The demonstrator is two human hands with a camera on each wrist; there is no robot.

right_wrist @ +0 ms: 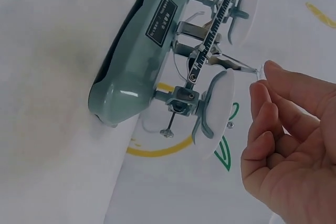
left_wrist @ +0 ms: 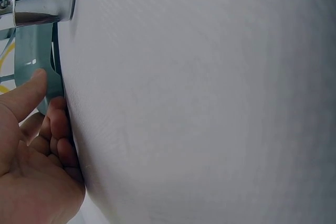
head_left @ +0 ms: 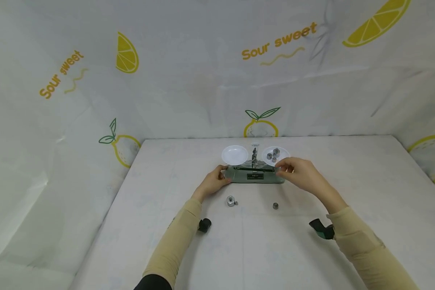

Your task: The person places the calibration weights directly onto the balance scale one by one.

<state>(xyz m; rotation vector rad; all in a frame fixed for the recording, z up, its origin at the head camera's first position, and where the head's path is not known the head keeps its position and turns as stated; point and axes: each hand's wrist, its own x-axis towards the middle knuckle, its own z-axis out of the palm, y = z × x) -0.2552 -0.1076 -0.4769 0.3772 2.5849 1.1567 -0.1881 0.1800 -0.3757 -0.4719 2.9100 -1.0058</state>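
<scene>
White tabletop (head_left: pixel 275 249) under lemon-print sheeting carries a green balance (head_left: pixel 255 175) at its middle, with an empty white pan (head_left: pixel 234 154) on the balance's left side and a pan (head_left: pixel 283 152) bearing small weights (head_left: pixel 273 154) on its right. Left hand (head_left: pixel 213 182) rests against the balance's left end with fingers (left_wrist: pixel 59 129) loosely curled at its base; right hand (head_left: pixel 300 172) hovers at its right end, fingers (right_wrist: pixel 265 124) bent and narrow beside the pan, holding nothing I can see. Two loose weights, one (head_left: pixel 231 201) and another (head_left: pixel 275 206), stand just in front of the balance.

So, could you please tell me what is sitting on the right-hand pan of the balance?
The right pan holds three small metal weights; the right hand covers its near edge.
</scene>
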